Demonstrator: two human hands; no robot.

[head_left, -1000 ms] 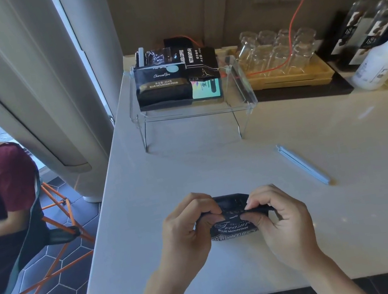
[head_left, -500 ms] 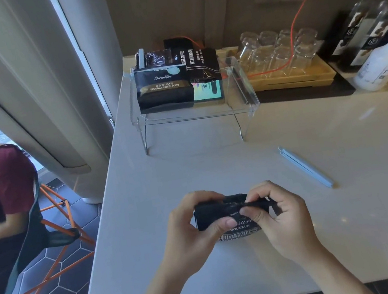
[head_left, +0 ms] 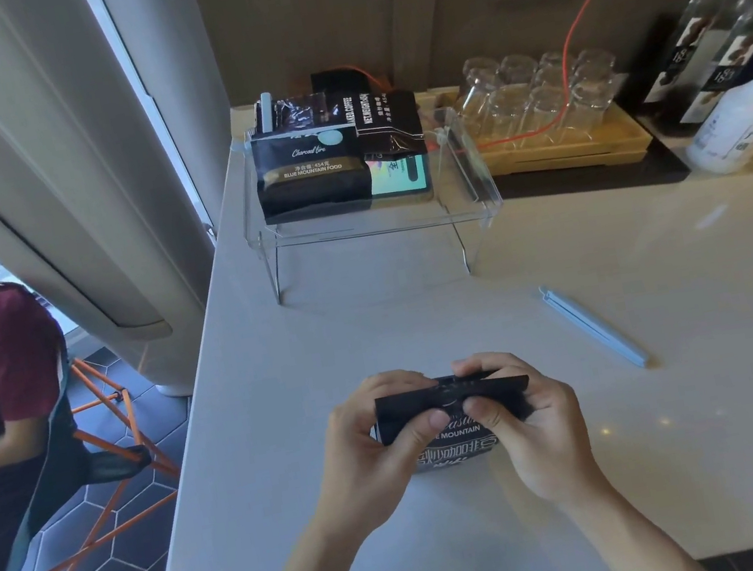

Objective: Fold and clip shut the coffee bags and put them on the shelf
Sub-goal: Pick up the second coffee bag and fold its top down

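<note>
Hands, left (head_left: 372, 450) and right (head_left: 533, 428), are closed on the bag (head_left: 451, 417) near the tabletop's front edge; its top has now been folded into a flat band. Clipping is judged next: the clip (head_left: 593, 326) lies apart, rightward, the shelf (head_left: 373, 221) behind.

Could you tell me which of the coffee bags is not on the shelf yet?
The black coffee bag held between the left hand and right hand above the counter; the others already sit on the clear shelf.
</note>
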